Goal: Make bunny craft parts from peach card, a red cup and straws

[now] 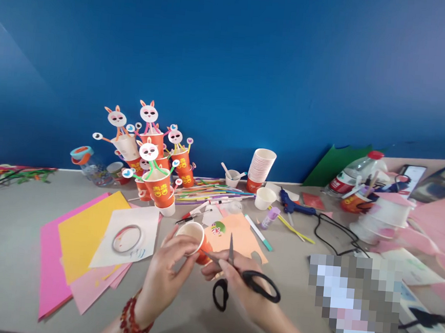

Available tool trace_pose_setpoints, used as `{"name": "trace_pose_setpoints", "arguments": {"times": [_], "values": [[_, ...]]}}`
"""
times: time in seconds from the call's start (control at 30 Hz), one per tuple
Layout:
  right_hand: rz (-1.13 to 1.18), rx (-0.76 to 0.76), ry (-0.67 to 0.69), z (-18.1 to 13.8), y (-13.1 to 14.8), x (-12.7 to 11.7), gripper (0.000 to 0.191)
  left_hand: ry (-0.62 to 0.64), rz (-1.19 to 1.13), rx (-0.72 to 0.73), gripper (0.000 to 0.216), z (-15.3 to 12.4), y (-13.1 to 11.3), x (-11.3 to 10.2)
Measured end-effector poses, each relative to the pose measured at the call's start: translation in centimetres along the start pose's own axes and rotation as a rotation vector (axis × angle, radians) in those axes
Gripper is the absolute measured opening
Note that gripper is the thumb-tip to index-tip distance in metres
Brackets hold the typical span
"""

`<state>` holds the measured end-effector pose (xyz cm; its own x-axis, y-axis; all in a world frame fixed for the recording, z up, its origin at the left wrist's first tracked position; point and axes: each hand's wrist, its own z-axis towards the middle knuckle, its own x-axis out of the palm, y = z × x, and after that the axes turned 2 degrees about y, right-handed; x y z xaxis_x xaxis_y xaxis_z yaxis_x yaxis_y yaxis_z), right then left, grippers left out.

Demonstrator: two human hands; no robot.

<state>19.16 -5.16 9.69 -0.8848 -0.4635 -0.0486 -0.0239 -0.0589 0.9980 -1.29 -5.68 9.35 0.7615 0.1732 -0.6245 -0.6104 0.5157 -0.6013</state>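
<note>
My left hand (166,272), a beaded bracelet on its wrist, is closed on a red paper cup (205,252) with a white rim, which is tilted on its side a little. In my right hand (242,283) is a pair of scissors (261,286) with black handles. The blades are spread; one points up and the other reaches toward the cup's rim. Whether that blade touches the cup I cannot tell. Just beyond both hands lies an orange paper sheet (236,229) with a round green sticker (218,229).
Rabbit-faced cup figures (159,187) stand at the back left. Coloured papers (54,276) and a tape roll (127,239) lie left. Behind are a cup stack (261,169), a white cup (265,199), a glue stick (271,218) and a blue glue gun (296,205) with a black cord.
</note>
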Motion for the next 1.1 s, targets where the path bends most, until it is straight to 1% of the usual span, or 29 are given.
{"name": "trace_pose_setpoints", "arguments": {"times": [0.1,0.17,0.2,0.27,0.43,0.53,0.63,0.77,0.83,0.93,1.03,1.1], "values": [[0.312,0.070,-0.157,-0.1,-1.0,1.6,0.038,-0.081,0.120,0.136,0.024,-0.3,0.1,0.4],[0.459,0.098,-0.222,-0.1,-1.1,2.3,0.038,-0.092,0.145,0.167,0.027,-0.3,0.1,0.5],[0.493,0.100,-0.234,-0.2,-1.1,2.5,0.037,-0.085,0.135,0.159,0.025,-0.2,0.1,0.5],[0.461,0.080,-0.223,-0.3,-1.0,2.6,0.035,-0.065,0.103,0.115,0.020,0.0,0.1,0.5],[0.159,0.014,-0.188,-0.5,-1.1,2.4,0.039,-0.003,0.061,-0.037,0.006,0.2,0.2,0.6],[0.012,0.012,-0.177,-0.5,-1.4,2.5,0.039,0.022,0.020,-0.087,0.009,-0.1,0.7,0.9],[-0.077,-0.017,-0.164,-0.5,-1.7,2.6,0.037,-0.008,0.012,-0.075,0.012,-0.4,1.2,1.1],[-0.001,-0.015,-0.147,-0.5,-1.7,2.6,0.035,-0.039,0.092,0.025,0.018,-0.5,1.0,0.9],[0.099,0.004,-0.171,-0.4,-1.5,2.6,0.035,-0.057,0.157,0.104,0.024,-0.5,0.7,0.8],[0.310,0.058,-0.235,-0.1,-1.2,3.0,0.035,-0.083,0.233,0.203,0.033,-0.5,0.5,0.8],[0.485,0.137,-0.282,0.0,-1.2,3.6,0.037,-0.115,0.255,0.214,0.033,-0.5,0.4,1.0],[0.485,0.127,-0.294,0.0,-1.3,3.9,0.038,-0.136,0.241,0.180,0.029,-0.5,0.4,1.1]]}}
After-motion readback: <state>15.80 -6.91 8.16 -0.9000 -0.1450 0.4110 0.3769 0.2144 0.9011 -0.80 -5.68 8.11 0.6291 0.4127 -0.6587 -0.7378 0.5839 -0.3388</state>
